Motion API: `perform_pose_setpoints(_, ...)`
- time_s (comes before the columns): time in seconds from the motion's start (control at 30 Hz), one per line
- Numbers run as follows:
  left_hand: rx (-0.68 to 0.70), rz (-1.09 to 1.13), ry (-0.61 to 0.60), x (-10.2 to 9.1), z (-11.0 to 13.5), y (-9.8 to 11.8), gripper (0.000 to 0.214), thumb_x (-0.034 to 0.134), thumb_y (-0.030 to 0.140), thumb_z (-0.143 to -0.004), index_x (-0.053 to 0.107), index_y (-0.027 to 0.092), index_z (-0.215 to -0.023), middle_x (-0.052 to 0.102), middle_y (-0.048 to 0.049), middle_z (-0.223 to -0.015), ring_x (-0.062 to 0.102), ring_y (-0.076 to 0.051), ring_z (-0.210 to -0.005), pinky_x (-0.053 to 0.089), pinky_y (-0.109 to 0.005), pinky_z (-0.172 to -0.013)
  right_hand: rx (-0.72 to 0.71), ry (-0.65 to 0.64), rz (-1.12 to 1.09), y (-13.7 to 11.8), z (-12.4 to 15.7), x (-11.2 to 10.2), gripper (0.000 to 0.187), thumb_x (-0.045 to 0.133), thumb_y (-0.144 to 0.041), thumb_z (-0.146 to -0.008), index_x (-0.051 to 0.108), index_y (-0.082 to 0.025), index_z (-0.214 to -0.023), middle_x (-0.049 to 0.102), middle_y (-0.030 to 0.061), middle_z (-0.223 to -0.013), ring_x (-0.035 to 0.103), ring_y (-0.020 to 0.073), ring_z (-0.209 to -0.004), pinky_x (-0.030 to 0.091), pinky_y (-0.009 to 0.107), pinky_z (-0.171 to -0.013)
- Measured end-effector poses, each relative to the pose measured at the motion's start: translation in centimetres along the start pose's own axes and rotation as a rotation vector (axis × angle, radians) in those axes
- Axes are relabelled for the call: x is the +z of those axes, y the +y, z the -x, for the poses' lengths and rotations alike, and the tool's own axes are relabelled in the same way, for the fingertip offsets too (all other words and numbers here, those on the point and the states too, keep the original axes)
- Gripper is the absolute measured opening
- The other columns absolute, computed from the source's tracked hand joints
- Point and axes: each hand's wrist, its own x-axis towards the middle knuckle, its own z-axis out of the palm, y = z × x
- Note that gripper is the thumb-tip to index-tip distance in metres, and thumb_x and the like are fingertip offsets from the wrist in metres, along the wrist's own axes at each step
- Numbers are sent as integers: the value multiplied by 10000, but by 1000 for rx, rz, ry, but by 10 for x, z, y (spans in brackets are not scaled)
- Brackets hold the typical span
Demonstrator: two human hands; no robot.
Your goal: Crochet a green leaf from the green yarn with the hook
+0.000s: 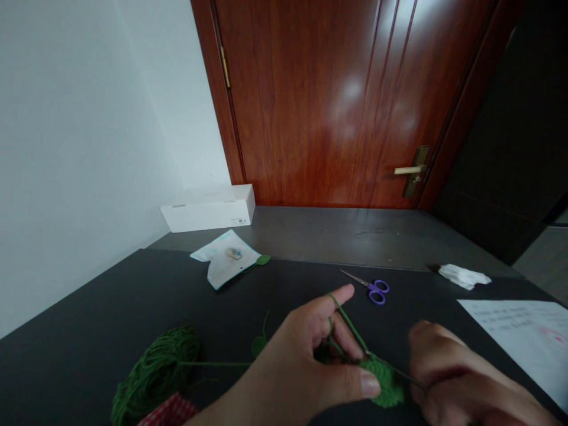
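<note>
My left hand (306,361) pinches a small green crocheted piece (384,381) between thumb and fingers, with green yarn looped over the raised index finger. A strand runs left from it to a ball of green yarn (153,373) on the black table (110,307). My right hand (461,381), fingers closed, grips a thin crochet hook (406,375) whose tip goes into the green piece. A small green crocheted leaf (258,344) lies just left of my left hand.
Purple-handled scissors (370,288) lie beyond my hands. A white packet (225,258) sits at the far left, a crumpled tissue (464,276) and a printed sheet (528,334) to the right. A white box (208,208) stands by the wall before a wooden door (337,100).
</note>
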Motion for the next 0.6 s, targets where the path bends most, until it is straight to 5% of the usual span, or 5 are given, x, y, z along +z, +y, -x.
perform_pose_setpoints(0.17,-34,13,4,1,-1,0,886,811,265,-682,371,209,-1449,596,50,-832,567,-133,-803,430,-337,-881,341,191,-364,-4,-2,20,395,416,-478,-986,637,-247,-752,551,-6,-640,524,160,-603,486,265,-533)
perform_pose_setpoints(0.3,-47,-10,-15,3,1,-1,860,813,323,-680,411,217,-1434,639,9,-883,612,-182,-883,438,-373,-909,510,202,-532,-6,-12,19,466,381,-484,-974,572,-239,-628,512,0,-548,510,173,-555,488,285,-528)
perform_pose_setpoints(0.47,-16,-95,12,5,2,2,436,794,321,-679,685,141,-1060,658,-28,-865,624,-221,-945,402,-390,-983,457,110,-441,-3,-7,5,467,393,-456,-983,592,-234,-625,536,0,-546,514,162,-553,450,281,-522)
perform_pose_setpoints(0.6,-33,-129,42,6,2,6,528,770,252,-684,631,177,-1187,662,-15,-856,625,-198,-865,442,-374,-918,320,8,-274,-4,0,-4,449,376,-448,-1000,631,-232,-700,577,6,-583,545,169,-536,433,318,-521)
